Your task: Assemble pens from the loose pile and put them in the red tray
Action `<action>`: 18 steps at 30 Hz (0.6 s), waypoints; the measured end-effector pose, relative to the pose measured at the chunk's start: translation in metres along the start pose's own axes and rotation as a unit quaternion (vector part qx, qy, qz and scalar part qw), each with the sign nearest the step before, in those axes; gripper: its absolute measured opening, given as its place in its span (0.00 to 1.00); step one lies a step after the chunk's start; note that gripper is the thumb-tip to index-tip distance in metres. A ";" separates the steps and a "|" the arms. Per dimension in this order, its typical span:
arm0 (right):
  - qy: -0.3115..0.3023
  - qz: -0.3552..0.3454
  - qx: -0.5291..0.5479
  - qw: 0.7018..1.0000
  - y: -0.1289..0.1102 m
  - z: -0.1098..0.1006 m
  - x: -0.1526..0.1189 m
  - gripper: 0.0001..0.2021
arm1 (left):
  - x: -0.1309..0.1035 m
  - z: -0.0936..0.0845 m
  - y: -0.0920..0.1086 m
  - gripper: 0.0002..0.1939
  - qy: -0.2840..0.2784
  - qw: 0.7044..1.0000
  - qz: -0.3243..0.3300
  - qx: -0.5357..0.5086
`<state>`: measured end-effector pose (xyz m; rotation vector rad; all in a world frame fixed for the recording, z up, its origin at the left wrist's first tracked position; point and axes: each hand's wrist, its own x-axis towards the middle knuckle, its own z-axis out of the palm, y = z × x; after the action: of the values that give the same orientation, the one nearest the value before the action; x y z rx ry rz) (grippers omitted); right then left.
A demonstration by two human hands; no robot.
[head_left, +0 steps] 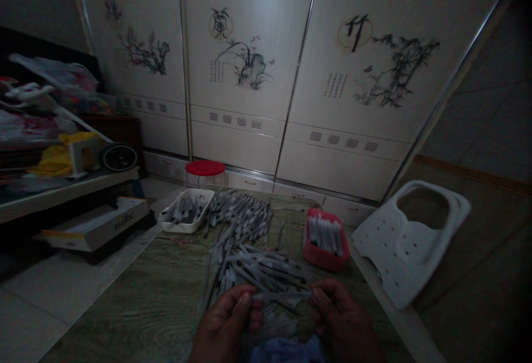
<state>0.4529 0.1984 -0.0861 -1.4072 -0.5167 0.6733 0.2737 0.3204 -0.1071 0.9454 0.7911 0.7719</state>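
My left hand (230, 318) and my right hand (338, 316) hold a slim clear pen (282, 296) level between them, pinched near its two ends. Just beyond it, a heap of similar pens (241, 216) spreads over the wood-patterned table (137, 296). A white tray (195, 226) at the table's far left contains more pens. On the right, a red basket (326, 262) is filled with pens standing close together. Clear plastic pieces (276, 324), too dim to make out, lie below the held pen, beside a bluish bundle (288, 350) at the bottom edge.
A white plastic folding chair (409, 241) stands by the table's right edge. Behind the table are a red round stool (205, 168) and a cabinet with sliding doors (249, 147). At left, an open shoebox (100, 227) sits under a cluttered shelf (70, 190).
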 end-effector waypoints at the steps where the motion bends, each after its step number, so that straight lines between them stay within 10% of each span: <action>1: -0.005 0.005 0.005 1.000 0.000 0.000 0.000 0.24 | -0.001 0.001 0.000 0.29 0.009 1.000 0.004 0.000; 18: 0.061 -0.022 0.032 0.997 0.002 0.005 -0.002 0.24 | -0.019 0.020 0.002 0.26 0.012 0.999 0.004 -0.033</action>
<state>0.4475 0.2011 -0.0878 -1.3635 -0.4241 0.5602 0.2811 0.2978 -0.0938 0.8823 0.7793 0.8119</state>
